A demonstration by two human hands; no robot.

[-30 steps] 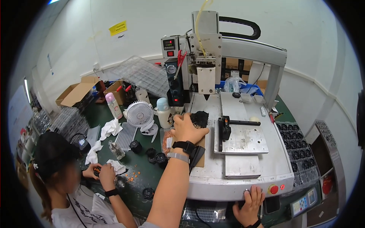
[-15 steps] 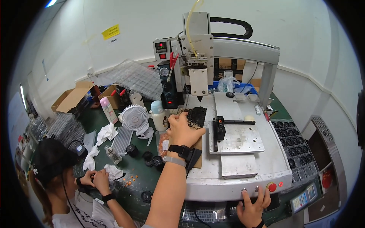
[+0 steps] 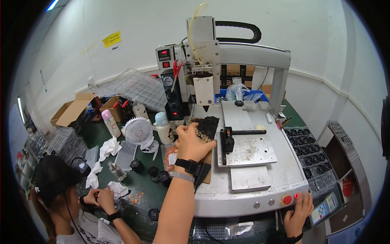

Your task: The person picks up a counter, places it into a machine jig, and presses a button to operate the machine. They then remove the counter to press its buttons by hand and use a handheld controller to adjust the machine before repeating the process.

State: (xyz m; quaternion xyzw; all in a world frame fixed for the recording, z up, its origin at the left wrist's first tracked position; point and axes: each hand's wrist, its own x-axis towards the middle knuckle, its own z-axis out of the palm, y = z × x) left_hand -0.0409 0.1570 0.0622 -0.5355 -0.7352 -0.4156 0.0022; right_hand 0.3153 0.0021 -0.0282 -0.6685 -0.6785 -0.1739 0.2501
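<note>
Left hand point(image 3: 194, 145) at black-crusted pad point(image 3: 209, 126), left of metal fixture plate point(image 3: 254, 152) on white machine bed, thumb and fingers apart, can't tell if clamped; right hand point(image 3: 300, 213), thumb apart from extended fingers, beside red button point(image 3: 286, 199).

The left hand point(image 3: 192, 144) apparently hides the near edge of the black-crusted pad point(image 3: 208, 126).

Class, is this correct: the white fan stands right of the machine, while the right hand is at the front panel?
No: the head view shows the white fan standing left of the machine; the right hand is at the front panel.
</note>
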